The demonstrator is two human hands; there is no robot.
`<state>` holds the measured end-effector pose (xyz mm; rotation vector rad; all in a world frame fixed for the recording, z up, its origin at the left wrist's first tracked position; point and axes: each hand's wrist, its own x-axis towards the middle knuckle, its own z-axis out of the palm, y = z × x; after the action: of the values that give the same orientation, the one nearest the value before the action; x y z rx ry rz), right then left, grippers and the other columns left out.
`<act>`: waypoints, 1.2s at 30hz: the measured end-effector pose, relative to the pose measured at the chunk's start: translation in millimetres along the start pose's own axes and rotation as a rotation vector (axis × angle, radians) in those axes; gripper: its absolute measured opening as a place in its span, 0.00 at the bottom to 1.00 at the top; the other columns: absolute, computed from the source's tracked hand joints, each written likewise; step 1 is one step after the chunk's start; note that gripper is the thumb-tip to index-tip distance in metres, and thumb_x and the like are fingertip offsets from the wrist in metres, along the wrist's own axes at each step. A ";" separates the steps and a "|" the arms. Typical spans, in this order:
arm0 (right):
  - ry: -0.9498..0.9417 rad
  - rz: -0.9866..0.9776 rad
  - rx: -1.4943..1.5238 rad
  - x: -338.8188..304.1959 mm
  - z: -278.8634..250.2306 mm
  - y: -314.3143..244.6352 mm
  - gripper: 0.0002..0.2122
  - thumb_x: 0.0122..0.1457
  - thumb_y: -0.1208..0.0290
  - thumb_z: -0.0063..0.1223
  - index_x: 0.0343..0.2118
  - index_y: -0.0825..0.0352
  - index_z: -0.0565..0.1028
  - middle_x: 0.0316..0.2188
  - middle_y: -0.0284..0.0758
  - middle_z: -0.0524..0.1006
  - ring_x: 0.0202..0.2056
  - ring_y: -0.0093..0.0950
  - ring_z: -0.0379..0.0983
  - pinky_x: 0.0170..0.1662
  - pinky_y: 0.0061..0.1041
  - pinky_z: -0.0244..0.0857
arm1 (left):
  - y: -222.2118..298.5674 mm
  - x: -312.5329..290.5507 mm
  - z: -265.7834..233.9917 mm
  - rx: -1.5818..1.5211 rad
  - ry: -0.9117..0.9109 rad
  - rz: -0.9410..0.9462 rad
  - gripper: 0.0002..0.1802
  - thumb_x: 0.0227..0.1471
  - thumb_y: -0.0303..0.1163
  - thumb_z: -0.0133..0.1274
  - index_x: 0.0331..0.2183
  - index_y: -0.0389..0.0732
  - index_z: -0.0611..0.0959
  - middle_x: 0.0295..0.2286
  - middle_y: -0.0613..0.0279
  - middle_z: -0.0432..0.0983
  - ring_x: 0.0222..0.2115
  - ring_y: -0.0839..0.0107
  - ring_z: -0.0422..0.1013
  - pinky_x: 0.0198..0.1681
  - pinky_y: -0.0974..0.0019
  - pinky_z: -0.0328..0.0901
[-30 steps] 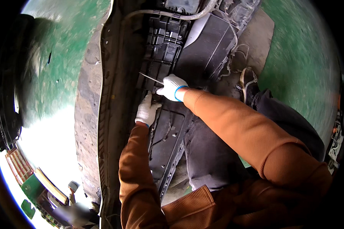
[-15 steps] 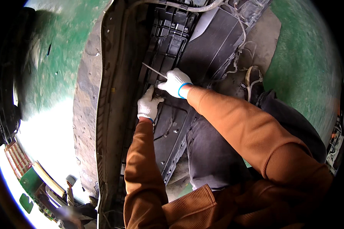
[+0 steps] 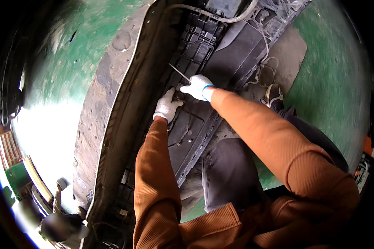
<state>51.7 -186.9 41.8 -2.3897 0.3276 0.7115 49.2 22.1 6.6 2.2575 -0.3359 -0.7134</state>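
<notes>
Both my hands wear white knitted gloves. My right hand (image 3: 198, 87) is closed around a thin metal rod (image 3: 179, 72) that sticks out up and to the left; the end inside the fist is hidden. Just below and left of it, my left hand (image 3: 166, 106) rests on a long black plastic assembly (image 3: 179, 128), its index finger stretched forward and the thumb apart. What lies under its fingertips is too small to make out. Ribbed black plastic trays and clips (image 3: 198, 43) continue beyond the hands.
A worn grey-brown panel with a pale rim (image 3: 106, 89) runs along the left. A pale hose (image 3: 212, 17) crosses the top, and loose wiring (image 3: 264, 68) hangs at the right edge. My knee (image 3: 230, 174) and shoe (image 3: 273, 95) are close by. Another person (image 3: 62, 226) is at lower left.
The view has turned, so the assembly leans further right. Both hands stay close together at the same spot, and the rod is still in the right hand.
</notes>
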 end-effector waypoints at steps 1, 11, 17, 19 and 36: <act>0.028 -0.034 0.083 -6.5 -2.2 5.7 0.25 0.60 0.47 0.59 0.41 0.70 0.83 0.41 0.53 0.83 0.45 0.50 0.80 0.50 0.43 0.72 | 1.0 0.7 -1.2 0.006 -0.004 0.003 0.41 0.49 0.32 0.66 0.63 0.33 0.71 0.59 0.42 0.73 0.62 0.52 0.68 0.65 0.60 0.61; -0.343 0.005 0.967 -86.1 -57.5 22.2 0.09 0.69 0.70 0.53 0.46 0.68 0.77 0.28 0.33 0.75 0.24 0.18 0.68 0.24 0.17 0.62 | -11.8 -106.9 8.7 0.062 0.672 0.236 0.24 0.56 0.29 0.60 0.55 0.37 0.80 0.50 0.44 0.79 0.53 0.49 0.74 0.58 0.54 0.68; -0.275 -0.542 0.528 -105.0 7.5 -25.3 0.13 0.70 0.69 0.52 0.53 0.68 0.78 0.41 0.36 0.81 0.41 0.24 0.77 0.46 0.24 0.71 | -79.5 -181.5 28.8 0.513 0.806 0.073 0.32 0.53 0.38 0.62 0.59 0.40 0.76 0.60 0.50 0.71 0.60 0.47 0.66 0.63 0.40 0.59; -0.136 -0.681 0.066 -98.9 17.1 -31.9 0.15 0.70 0.66 0.50 0.52 0.68 0.79 0.50 0.41 0.81 0.55 0.34 0.77 0.61 0.29 0.67 | -78.8 -181.7 36.0 0.621 0.750 -0.001 0.35 0.55 0.44 0.59 0.61 0.40 0.74 0.64 0.51 0.67 0.62 0.48 0.63 0.65 0.39 0.56; 0.055 -0.704 0.247 -93.4 16.4 -30.1 0.16 0.69 0.65 0.48 0.53 0.67 0.80 0.47 0.43 0.82 0.47 0.41 0.79 0.54 0.36 0.72 | -75.3 -171.2 39.7 0.698 0.741 -0.070 0.36 0.54 0.43 0.58 0.62 0.40 0.73 0.63 0.55 0.67 0.61 0.50 0.63 0.65 0.39 0.55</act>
<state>-20.2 -147.8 98.2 -2.0791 -0.3762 0.2563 -111.0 126.1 -3.3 2.9963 -0.1436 0.3036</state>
